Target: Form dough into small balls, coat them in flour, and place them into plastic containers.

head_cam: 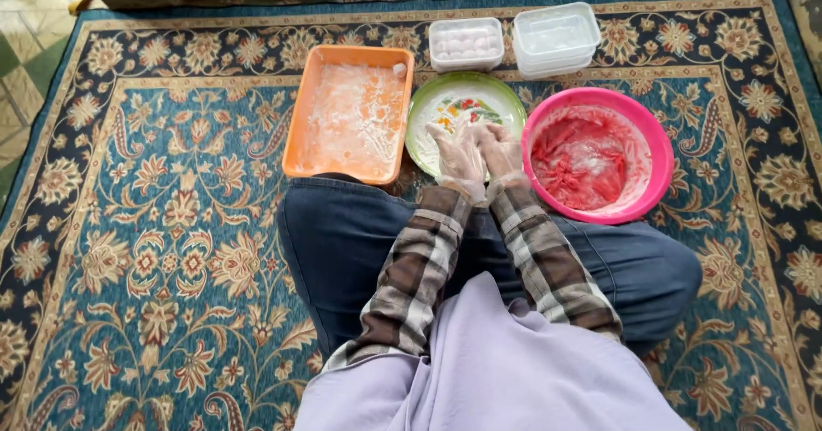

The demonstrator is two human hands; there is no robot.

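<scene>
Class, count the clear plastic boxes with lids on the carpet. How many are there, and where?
2. One small box holding pale balls sits behind the green plate; the other box, maybe a stack, sits behind the pink bowl.

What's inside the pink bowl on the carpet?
The pink bowl holds a red, wet-looking mass with a paler patch in the middle, and smears on the inner wall. Whatever lies beneath that mass, and the bowl's bottom, is covered.

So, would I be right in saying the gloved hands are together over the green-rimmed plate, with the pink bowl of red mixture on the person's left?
Not quite: the head view shows the pink bowl of red mixture on the person's right, not left. The rest holds: the gloved left hand and right hand are together over the green-rimmed plate.
</scene>
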